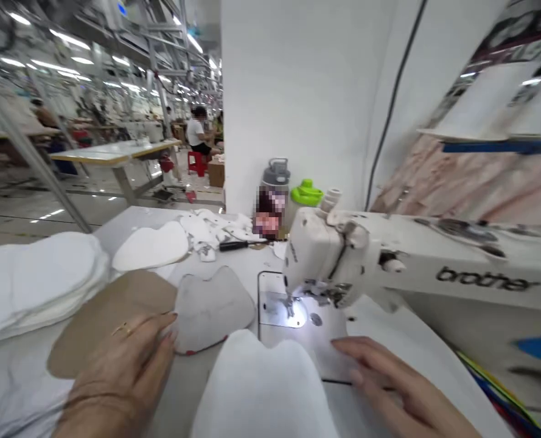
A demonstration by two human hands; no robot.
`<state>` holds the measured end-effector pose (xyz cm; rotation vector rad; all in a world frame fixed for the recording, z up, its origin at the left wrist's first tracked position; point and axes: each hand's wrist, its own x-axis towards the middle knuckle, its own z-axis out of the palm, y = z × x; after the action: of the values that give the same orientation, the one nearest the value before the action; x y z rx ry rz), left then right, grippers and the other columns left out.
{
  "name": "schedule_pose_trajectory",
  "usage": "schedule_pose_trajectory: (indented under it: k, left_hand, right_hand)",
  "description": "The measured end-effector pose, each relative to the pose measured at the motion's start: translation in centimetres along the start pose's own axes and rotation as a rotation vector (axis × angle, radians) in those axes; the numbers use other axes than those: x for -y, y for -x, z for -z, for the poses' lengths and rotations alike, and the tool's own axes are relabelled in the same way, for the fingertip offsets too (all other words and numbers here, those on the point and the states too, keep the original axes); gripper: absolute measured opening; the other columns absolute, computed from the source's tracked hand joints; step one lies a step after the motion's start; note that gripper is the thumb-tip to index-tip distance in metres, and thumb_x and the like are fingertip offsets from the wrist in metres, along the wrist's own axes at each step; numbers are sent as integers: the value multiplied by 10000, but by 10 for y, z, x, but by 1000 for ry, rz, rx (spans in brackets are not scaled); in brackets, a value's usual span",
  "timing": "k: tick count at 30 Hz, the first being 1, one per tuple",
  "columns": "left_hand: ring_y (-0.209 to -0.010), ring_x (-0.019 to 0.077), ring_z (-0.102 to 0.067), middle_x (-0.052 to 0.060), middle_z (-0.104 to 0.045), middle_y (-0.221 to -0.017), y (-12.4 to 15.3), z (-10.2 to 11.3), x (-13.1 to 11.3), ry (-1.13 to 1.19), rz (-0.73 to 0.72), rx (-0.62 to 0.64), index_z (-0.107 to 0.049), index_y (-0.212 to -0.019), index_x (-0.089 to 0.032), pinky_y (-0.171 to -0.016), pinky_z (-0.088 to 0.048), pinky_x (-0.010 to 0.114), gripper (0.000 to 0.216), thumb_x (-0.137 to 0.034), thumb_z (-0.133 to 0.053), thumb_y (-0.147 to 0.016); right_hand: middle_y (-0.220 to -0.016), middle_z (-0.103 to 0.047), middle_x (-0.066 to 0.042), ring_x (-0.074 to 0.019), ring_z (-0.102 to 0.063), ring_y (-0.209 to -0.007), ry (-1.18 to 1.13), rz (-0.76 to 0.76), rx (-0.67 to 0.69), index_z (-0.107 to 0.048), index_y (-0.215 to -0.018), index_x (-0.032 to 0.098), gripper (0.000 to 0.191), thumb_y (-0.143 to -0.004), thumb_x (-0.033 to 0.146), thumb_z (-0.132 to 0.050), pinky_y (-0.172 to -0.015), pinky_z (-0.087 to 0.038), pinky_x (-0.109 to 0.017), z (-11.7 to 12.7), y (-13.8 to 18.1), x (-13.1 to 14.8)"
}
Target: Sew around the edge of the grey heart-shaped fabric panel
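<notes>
Your left hand [119, 377] lies open on a kraft-paper pattern [110, 322], holding nothing, fingertips at the edge of a grey padded heart-shaped panel [210, 310]. Your right hand [389, 383] is open too, fingers spread on a white fabric sheet [416, 331] beside the machine bed, gripping nothing. Between your hands lies a white padded panel [261, 389], not yet under the presser foot [289, 307] of the Brother sewing machine [334, 261]. A stack of white padded panels [42, 280] sits at far left on the surface [183, 395].
</notes>
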<state>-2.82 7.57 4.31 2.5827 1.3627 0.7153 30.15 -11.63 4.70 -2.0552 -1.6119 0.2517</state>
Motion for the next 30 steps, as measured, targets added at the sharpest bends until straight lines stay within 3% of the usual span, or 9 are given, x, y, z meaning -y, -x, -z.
schedule_pose_trajectory:
  k: [3, 7, 11, 15, 20, 22, 25, 28, 30]
  left_hand:
    - [-845, 282, -640, 70, -684, -898, -24, 15, -7, -151, 189, 179, -649, -1000, -214, -713, -475, 417, 400, -411, -309, -927]
    - [-878, 317, -651, 125, -697, -922, -37, 5, -17, -198, 216, 380, -644, -1061, -152, -755, -474, 456, 405, -333, -302, -938]
    - [-1021, 299, -632, 176, -660, -1127, -32, -16, -16, -186, 107, 485, -520, -1313, -92, -875, -468, 458, 449, -214, -320, -929]
    - [-1005, 305, -640, 193, -667, -1105, -27, -25, -10, -218, 68, 516, -517, -1318, -56, -869, -480, 471, 465, -185, -291, -932]
    - [-1039, 294, -630, 163, -658, -1140, -25, -30, -1, -149, 70, 489, -525, -1322, -104, -893, -482, 466, 474, -199, -289, -922]
    - [-1089, 287, -607, 136, -616, -1224, -27, -30, 4, -74, 77, 374, -507, -1344, -161, -896, -493, 439, 472, -260, -333, -916]
    - [-1031, 290, -622, 126, -605, -1205, -31, -20, 5, 96, 93, 75, -443, -1382, -195, -814, -534, 405, 529, -413, -414, -900]
    - [-844, 229, -640, 82, -629, -976, -25, -6, -7, 372, 56, -94, -412, -1371, -183, -727, -552, 344, 532, -432, -445, -902]
    - [-673, 172, -602, 12, -566, -777, -7, -2, -19, 533, 13, -106, -344, -1398, -208, -629, -544, 281, 502, -391, -405, -934]
  right_hand:
    - [-1250, -598, -47, -251, -558, -1147, -37, 143, 128, -579, -1253, 285, 367, -940, 398, -425, -957, -481, -386, -24, -33, 50]
    - [-1182, -577, -157, -322, -547, -1092, -1, 83, 203, -493, -1349, 159, 469, -891, 250, -450, -940, -435, -505, -61, -82, 95]
    - [-1104, -564, -130, -302, -572, -1016, -93, 12, 187, -537, -1285, 181, 430, -862, 245, -498, -881, -458, -473, -78, -111, 103]
    - [-1124, -552, -87, -215, -599, -996, -321, -173, 196, -514, -1271, 216, 399, -880, 273, -459, -846, -494, -357, -90, -123, 96]
    - [-900, -610, -61, -171, -645, -672, -567, -276, 241, -504, -1226, 161, 407, -861, 190, -325, -491, -499, -254, -94, -128, 100]
    - [-911, -615, -61, -181, -642, -697, -598, -211, 192, -530, -1204, 177, 390, -858, 196, -352, -527, -514, -271, -87, -121, 108]
    - [-1039, -590, -54, -202, -610, -918, -595, -8, 34, -547, -1221, 261, 341, -908, 291, -414, -768, -523, -314, -67, -94, 119]
    - [-1118, -580, -49, -196, -592, -1000, -469, 241, -216, -519, -1268, 321, 336, -940, 283, -451, -793, -528, -277, -50, -48, 117]
    - [-1128, -600, -54, -190, -632, -954, -338, 268, -293, -487, -1319, 326, 390, -939, 240, -480, -727, -562, -240, -44, -11, 107]
